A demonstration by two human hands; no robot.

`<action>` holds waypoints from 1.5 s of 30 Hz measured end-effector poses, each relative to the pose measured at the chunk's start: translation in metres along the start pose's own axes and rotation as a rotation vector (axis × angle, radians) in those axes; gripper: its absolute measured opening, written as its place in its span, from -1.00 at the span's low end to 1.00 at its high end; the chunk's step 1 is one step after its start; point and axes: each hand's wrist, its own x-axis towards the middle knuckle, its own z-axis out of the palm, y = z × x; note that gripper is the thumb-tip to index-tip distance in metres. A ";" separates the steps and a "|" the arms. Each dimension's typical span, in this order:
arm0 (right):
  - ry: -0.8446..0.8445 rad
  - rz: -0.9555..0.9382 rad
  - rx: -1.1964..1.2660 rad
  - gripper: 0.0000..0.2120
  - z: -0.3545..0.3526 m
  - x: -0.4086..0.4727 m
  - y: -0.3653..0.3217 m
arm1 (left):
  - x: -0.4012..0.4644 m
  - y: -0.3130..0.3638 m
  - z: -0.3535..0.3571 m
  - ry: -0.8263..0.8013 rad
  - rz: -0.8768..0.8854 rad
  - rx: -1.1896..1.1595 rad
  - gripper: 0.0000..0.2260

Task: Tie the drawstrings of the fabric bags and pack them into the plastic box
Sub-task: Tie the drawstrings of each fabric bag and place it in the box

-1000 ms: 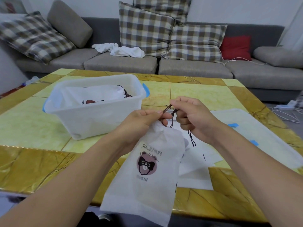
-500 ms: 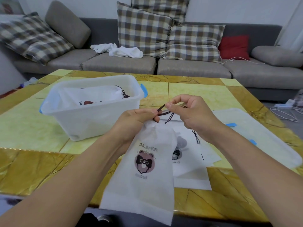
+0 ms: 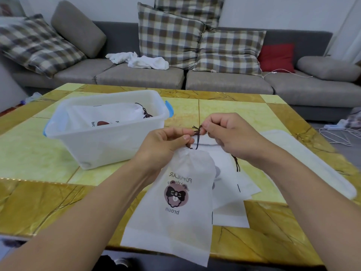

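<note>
Both elbows cut off by the lower edge, bagged contents (image 3: 109,118) in box (image 3: 109,141) hazy, knot (image 3: 197,132) unclear

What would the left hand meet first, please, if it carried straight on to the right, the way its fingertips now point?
Most likely the right hand: the left hand pinches the dark drawstring at the neck of the fabric bag, fingertips aimed at the other hand's, only the cord between them. Depth looks matched, though one view cannot confirm.

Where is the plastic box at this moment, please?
In the head view the plastic box stands on the table, left of both hands, with one tied bag inside it.
</note>
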 end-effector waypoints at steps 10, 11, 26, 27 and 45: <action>-0.030 -0.197 -0.017 -0.86 0.019 0.005 0.000 | -0.007 0.001 0.011 -0.033 0.012 0.135 -0.89; -0.016 -0.205 -0.020 -0.88 0.020 0.005 0.000 | -0.008 0.002 0.012 -0.012 -0.004 0.134 -0.86; 0.119 0.051 0.081 -0.88 0.013 -0.005 0.002 | -0.003 0.006 0.007 0.208 -0.094 -0.065 -0.65; 0.117 0.078 0.117 -0.89 0.013 -0.006 0.002 | -0.002 0.006 0.007 0.229 -0.117 -0.084 -0.63; 0.072 0.269 0.388 -0.80 0.004 -0.003 -0.014 | -0.004 0.002 0.015 0.322 0.081 0.105 -0.72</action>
